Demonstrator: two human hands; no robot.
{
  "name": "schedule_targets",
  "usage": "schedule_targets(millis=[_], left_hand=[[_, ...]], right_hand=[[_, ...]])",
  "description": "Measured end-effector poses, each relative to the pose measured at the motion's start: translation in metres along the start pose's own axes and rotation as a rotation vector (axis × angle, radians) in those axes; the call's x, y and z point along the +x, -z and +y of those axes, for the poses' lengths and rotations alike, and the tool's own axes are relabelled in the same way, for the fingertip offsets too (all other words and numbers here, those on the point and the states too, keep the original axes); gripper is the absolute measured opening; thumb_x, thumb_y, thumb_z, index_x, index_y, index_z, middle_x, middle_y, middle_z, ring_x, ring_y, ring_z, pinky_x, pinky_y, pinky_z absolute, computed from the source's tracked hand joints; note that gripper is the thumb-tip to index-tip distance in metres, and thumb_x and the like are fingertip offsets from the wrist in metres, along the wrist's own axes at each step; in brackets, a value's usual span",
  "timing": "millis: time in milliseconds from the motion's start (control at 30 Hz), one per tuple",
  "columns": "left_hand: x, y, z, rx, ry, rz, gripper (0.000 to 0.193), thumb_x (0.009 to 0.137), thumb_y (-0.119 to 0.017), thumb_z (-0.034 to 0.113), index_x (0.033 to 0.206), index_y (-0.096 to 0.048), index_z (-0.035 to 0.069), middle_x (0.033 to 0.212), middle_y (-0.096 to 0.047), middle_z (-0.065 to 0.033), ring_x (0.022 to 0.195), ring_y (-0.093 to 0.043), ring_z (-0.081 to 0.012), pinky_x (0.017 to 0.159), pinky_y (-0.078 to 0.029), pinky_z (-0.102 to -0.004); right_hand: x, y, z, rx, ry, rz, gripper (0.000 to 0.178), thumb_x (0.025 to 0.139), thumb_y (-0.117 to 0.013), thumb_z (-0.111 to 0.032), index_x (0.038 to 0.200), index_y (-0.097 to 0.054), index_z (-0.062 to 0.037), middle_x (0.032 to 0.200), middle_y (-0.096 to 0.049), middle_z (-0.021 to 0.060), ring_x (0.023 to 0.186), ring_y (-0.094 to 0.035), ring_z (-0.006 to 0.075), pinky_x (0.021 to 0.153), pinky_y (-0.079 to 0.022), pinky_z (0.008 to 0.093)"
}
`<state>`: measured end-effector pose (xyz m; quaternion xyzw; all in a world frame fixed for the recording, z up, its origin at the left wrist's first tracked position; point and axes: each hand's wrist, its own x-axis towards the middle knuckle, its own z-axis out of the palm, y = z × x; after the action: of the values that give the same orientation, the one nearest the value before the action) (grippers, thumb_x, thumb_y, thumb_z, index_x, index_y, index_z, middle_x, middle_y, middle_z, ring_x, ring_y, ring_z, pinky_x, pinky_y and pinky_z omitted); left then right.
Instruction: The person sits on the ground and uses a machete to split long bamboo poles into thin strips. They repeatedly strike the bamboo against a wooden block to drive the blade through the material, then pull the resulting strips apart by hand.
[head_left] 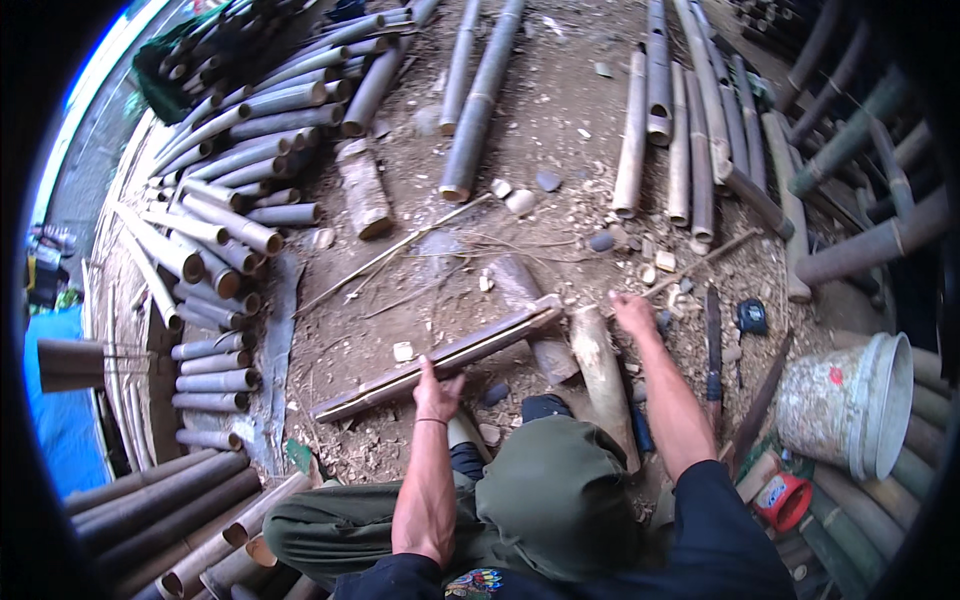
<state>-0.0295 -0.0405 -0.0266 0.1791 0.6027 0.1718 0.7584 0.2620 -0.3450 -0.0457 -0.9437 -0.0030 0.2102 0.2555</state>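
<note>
A split length of bamboo (385, 383) lies slantwise in front of me, a pale slit running along it. My left hand (437, 392) grips its near side around the middle, thumb up against the edge. Its far right end rests across a short log (553, 358) on the ground. Off to the right, my right hand (633, 314) is closed at the near end of a thin stick (705, 262) that slants away up and right. Just below that hand is a pale, thick piece of wood (600, 375), leaning toward my knees.
Cut bamboo poles (240, 165) are piled at the left; longer ones (485, 100) lie ahead and to the right. A dark long-handled blade (713, 350) and a white bucket (835, 405) are at my right. Wood chips and stones litter the dirt. A red container (782, 500) sits near the bucket.
</note>
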Motion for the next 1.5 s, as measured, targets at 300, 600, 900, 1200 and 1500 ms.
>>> schedule_targets(millis=[300,600,900,1200,1500], left_hand=[[-0.098,-0.051,-0.034,0.547,0.024,-0.571,0.051,0.099,-0.055,0.042,0.126,-0.054,-0.002,0.112,-0.067,-0.0166,0.095,-0.068,-0.0243,0.080,-0.056,-0.0354],[-0.219,-0.145,0.019,0.600,-0.277,-1.054,0.039,0.100,-0.055,0.031,0.128,-0.050,0.004,0.113,-0.066,-0.0116,0.097,-0.068,-0.0214,0.078,-0.057,-0.0335],[-0.199,-0.117,0.053,0.211,-0.371,-0.785,0.013,0.098,-0.058,0.015,0.107,-0.055,0.006,0.097,-0.067,-0.0123,0.090,-0.071,-0.0305,0.070,-0.063,-0.0404],[-0.184,-0.096,0.098,0.211,-0.743,-0.623,0.034,0.098,-0.057,0.014,0.124,-0.036,0.009,0.116,-0.064,-0.0193,0.100,-0.067,-0.0342,0.077,-0.061,-0.0450],[-0.176,-0.083,0.084,0.333,-0.942,-0.499,0.026,0.101,-0.052,0.015,0.123,-0.037,0.011,0.111,-0.066,-0.0167,0.096,-0.070,-0.0273,0.076,-0.059,-0.0369]], right_hand=[[-0.149,0.059,-0.070,1.238,0.167,0.304,0.022,0.092,-0.063,-0.004,0.101,-0.042,-0.0048,0.080,-0.058,0.0077,0.057,-0.059,0.0156,0.047,-0.050,0.0295],[-0.294,0.060,-0.050,0.761,0.457,-0.201,0.025,0.087,-0.071,-0.008,0.103,-0.052,-0.0034,0.088,-0.067,0.0054,0.075,-0.066,0.0120,0.066,-0.054,0.0280],[-0.246,0.014,0.076,0.127,0.247,0.165,0.084,0.083,-0.067,-0.057,0.136,-0.039,0.0030,0.131,-0.047,0.0261,0.121,-0.049,0.0397,0.099,-0.043,0.0479],[-0.303,0.016,0.121,-0.168,0.225,-0.125,0.090,0.073,-0.081,-0.040,0.137,-0.036,0.0037,0.120,-0.050,0.0210,0.115,-0.051,0.0392,0.096,-0.046,0.0461],[-0.230,0.090,0.169,-0.109,0.127,0.331,0.060,0.082,-0.071,-0.027,0.130,-0.047,0.0000,0.126,-0.048,0.0224,0.117,-0.048,0.0402,0.098,-0.040,0.0481]])
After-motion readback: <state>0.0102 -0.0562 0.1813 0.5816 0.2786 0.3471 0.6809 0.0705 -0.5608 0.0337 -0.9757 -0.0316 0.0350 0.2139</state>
